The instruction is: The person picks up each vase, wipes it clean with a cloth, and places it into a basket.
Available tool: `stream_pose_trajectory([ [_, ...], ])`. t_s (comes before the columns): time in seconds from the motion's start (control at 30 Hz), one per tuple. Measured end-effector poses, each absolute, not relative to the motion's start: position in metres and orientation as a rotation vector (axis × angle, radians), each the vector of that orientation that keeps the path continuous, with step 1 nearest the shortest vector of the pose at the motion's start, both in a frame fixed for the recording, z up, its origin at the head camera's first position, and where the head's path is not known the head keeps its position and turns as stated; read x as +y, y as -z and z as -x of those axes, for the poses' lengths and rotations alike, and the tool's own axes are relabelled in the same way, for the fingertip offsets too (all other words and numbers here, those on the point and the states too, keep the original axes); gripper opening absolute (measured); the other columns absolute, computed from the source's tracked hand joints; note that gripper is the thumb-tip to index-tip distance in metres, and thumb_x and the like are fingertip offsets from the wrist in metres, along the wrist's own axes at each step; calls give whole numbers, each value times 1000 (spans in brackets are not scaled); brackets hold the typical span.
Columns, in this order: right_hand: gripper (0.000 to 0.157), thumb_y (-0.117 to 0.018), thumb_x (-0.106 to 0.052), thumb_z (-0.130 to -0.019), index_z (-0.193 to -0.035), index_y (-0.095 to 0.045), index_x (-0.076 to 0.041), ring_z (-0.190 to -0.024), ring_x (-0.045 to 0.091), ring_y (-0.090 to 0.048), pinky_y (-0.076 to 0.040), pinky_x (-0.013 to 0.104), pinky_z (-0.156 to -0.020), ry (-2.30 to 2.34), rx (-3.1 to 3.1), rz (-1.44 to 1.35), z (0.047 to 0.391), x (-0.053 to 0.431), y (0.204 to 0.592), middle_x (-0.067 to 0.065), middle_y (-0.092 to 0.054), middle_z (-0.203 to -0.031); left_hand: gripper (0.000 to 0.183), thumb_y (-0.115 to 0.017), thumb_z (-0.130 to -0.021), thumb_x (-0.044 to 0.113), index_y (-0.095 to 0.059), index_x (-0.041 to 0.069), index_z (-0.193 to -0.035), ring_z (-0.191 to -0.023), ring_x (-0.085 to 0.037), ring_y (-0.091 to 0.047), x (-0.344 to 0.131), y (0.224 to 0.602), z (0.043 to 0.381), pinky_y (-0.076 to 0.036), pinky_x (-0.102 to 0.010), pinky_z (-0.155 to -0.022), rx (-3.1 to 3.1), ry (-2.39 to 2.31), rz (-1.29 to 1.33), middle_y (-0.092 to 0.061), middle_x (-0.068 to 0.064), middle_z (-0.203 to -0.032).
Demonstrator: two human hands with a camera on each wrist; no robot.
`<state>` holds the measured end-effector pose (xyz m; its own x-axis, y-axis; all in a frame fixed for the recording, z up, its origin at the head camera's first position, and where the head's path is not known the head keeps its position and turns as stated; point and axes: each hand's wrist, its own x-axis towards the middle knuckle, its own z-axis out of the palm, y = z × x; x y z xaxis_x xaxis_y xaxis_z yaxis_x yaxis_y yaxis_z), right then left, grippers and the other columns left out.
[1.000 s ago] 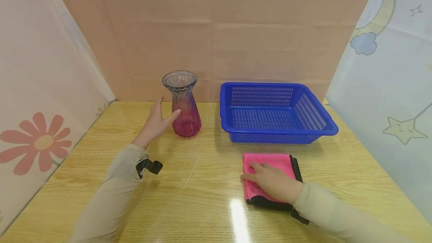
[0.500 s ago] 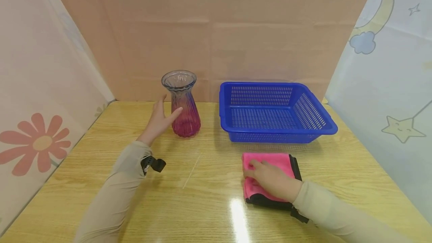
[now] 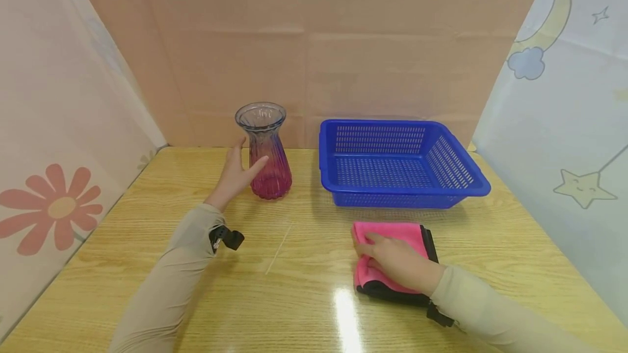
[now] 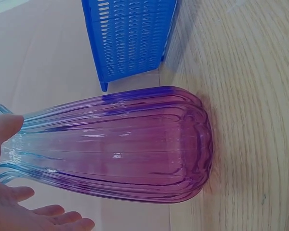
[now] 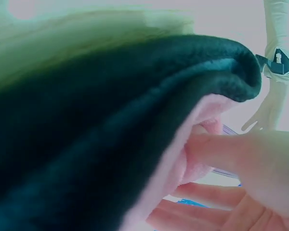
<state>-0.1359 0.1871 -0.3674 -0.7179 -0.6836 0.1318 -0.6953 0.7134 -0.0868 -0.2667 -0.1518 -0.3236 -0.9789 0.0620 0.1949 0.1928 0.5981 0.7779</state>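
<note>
A ribbed glass vase (image 3: 272,176), bluish at the flared top and pink-purple below, stands upright at the back left of the table. My left hand (image 3: 231,177) is at its left side, fingers and thumb spread around the neck; in the left wrist view the thumb overlaps the neck while the other fingers (image 4: 67,219) stay extended. On the right, a folded pink cloth (image 3: 404,230) with black edging lies flat. My right hand (image 3: 399,264) pinches its left part, and the right wrist view shows the thumb (image 5: 216,147) pressed into the pink fold.
Behind the cloth is a blue plastic basket (image 3: 402,192) with slotted walls, to the right of the vase. A thin pale line (image 3: 278,248) marks the wooden table (image 3: 245,298). Fabric walls enclose the back and both sides.
My left hand has moved slightly right, closer to the vase. The fingers of my right hand have curled in on the cloth's left part, bunching it a little.
</note>
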Motion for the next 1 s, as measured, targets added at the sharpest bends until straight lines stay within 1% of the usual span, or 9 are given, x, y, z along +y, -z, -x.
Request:
stream_pose_trajectory([
  [0.1, 16, -64, -15, -86, -103, -64, -14, -65, 14, -59, -50, 25, -55, -219, -2826, -1125, 135, 188, 366, 4, -59, -91, 83, -56, -91, 39, -7, 6, -150, -144, -36, -15, -151, 324, 267, -19, -55, -117, -2672, 1325, 218, -14, -20, -155],
  [0.23, 26, -62, -9, -86, -112, -62, -6, -77, 18, -65, -56, 30, -65, -248, -2785, -1118, 135, 190, 364, 8, -63, -100, 83, -56, -91, 40, -8, 6, -150, -142, -37, -19, -151, 326, 268, -22, -54, -116, -2658, 1330, 221, -16, -20, -154],
  [0.33, 21, -64, -4, -83, -104, -60, -3, -77, 14, -65, -56, 26, -67, -312, -2712, -1130, 136, 192, 362, 3, -64, -92, 82, -56, -91, 39, -9, 6, -150, -139, -39, -24, -151, 327, 269, -26, -54, -115, -2642, 1340, 227, -18, -22, -153],
  [0.4, 17, -65, -2, -81, -96, -59, -5, -72, 10, -63, -55, 22, -62, -368, -2677, -1126, 137, 192, 361, -1, -63, -84, 82, -57, -91, 37, -9, 5, -149, -138, -39, -26, -151, 328, 270, -28, -53, -114, -2628, 1350, 240, -19, -22, -152],
  [0.47, 17, -65, -1, -79, -88, -55, -11, -67, 6, -60, -52, 18, -58, -413, -2659, -1110, 139, 193, 359, -5, -60, -76, 81, -57, -91, 36, -10, 5, -149, -138, -39, -25, -151, 329, 271, -28, -51, -115, -2616, 1360, 252, -19, -21, -153],
  [0.57, 18, -66, 1, -78, -86, -56, -12, -64, 2, -55, -51, 16, -56, -456, -2625, -1086, 140, 194, 357, -7, -58, -73, 81, -58, -91, 33, -9, 5, -149, -140, -37, -23, -150, 330, 272, -27, -49, -116, -2600, 1385, 275, -18, -21, -153],
  [0.7, 21, -68, 3, -75, -85, -56, -11, -64, 1, -51, -50, 14, -56, -473, -2543, -1095, 143, 194, 356, -6, -57, -72, 81, -58, -91, 32, -9, 5, -150, -141, -37, -23, -150, 329, 272, -27, -49, -116, -2593, 1423, 277, -18, -20, -153],
  [0.8, 24, -71, 4, -72, -84, -55, -10, -65, 1, -52, -50, 14, -56, -473, -2464, -1115, 144, 194, 356, -6, -58, -72, 81, -59, -91, 31, -9, 6, -150, -139, -39, -27, -149, 329, 272, -29, -50, -115, -2592, 1449, 267, -21, -22, -152],
  [1.0, 29, -74, 4, -67, -85, -57, -10, -65, 5, -58, -52, 14, -57, -468, -2360, -1128, 147, 197, 356, -4, -63, -73, 79, -58, -92, 31, -9, 10, -150, -135, -44, -33, -148, 328, 274, -33, -53, -112, -2595, 1495, 254, -28, -24, -148],
])
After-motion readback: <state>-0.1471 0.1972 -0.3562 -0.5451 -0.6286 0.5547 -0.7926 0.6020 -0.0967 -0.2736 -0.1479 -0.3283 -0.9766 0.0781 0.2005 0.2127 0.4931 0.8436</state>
